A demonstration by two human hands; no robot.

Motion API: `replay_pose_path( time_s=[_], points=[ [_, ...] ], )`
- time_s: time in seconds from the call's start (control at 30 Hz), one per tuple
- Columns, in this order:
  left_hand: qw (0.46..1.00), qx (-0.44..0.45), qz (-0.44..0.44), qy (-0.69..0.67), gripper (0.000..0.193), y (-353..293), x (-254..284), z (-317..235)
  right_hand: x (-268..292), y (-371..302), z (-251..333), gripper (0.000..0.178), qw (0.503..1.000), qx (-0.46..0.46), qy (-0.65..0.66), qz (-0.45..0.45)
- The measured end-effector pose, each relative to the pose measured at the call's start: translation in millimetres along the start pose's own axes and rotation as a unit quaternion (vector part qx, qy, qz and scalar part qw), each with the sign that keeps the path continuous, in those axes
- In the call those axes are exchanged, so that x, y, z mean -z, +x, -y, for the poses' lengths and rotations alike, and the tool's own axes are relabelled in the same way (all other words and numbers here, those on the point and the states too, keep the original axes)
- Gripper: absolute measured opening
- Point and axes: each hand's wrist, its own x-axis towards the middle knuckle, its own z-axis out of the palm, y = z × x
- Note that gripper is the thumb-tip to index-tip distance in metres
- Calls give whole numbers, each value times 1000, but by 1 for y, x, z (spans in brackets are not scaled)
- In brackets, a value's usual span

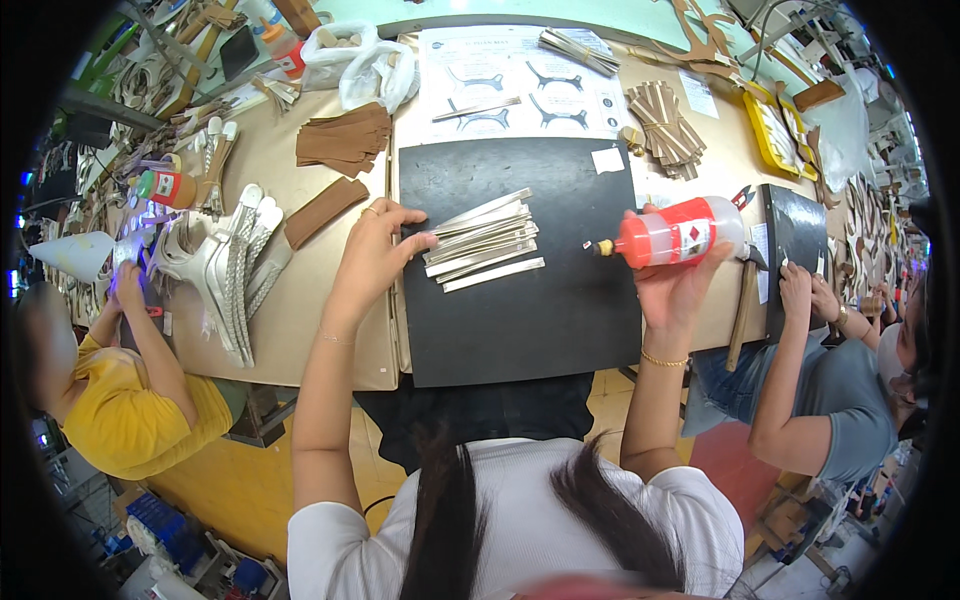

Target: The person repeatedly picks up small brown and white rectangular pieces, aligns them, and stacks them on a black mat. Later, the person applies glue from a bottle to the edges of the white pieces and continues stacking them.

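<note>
My right hand [668, 300] grips a squeeze bottle [690, 232] with a red label, a red cap and a thin nozzle. The bottle lies nearly level above the right edge of a black board [525, 345], its nozzle pointing left toward a pile of thin, pale strips [485, 240]. These strips are fanned across the board, roughly side by side. At their left ends is my left hand [375, 245], with thumb and fingers apart; the thumb reaches the strip ends, though whether it presses them I cannot tell.
Brown leather strips [345, 138] lie at back left, near white braided straps [240, 265]. A drawing sheet [450, 60] and tied strip bundle [665, 130] are behind the board. A hammer [742, 315] lies right. People in yellow [150, 415] and grey-blue [845, 400] work on either side.
</note>
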Motion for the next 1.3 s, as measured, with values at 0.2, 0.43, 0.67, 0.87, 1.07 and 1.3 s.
replay_pose_path(
  time_s=[0.2, 0.43, 0.67, 0.87, 1.07, 1.3],
  points=[
    [1000, -10, -15, 4, 24, -2, -6, -2, -16, -7, -6, 99, 988, 56, -131, 54],
    [991, 22, -16, -128, 20, -59, -18, -38, 1, -15, 0, 92, 977, 154, -141, 35],
    [950, 210, 52, -227, 23, -93, -68, -38, 17, -20, -19, 78, 904, 279, -323, -25],
    [935, 211, 53, -279, 22, -96, -68, -31, 21, -35, -29, 70, 882, 252, -397, -21],
    [935, 214, 55, -278, 21, -95, -70, -30, 25, -37, -34, 66, 877, 257, -406, -23],
    [945, 200, 55, -251, 21, -96, -70, -29, 24, -37, -36, 59, 878, 273, -394, -14]
  ],
)
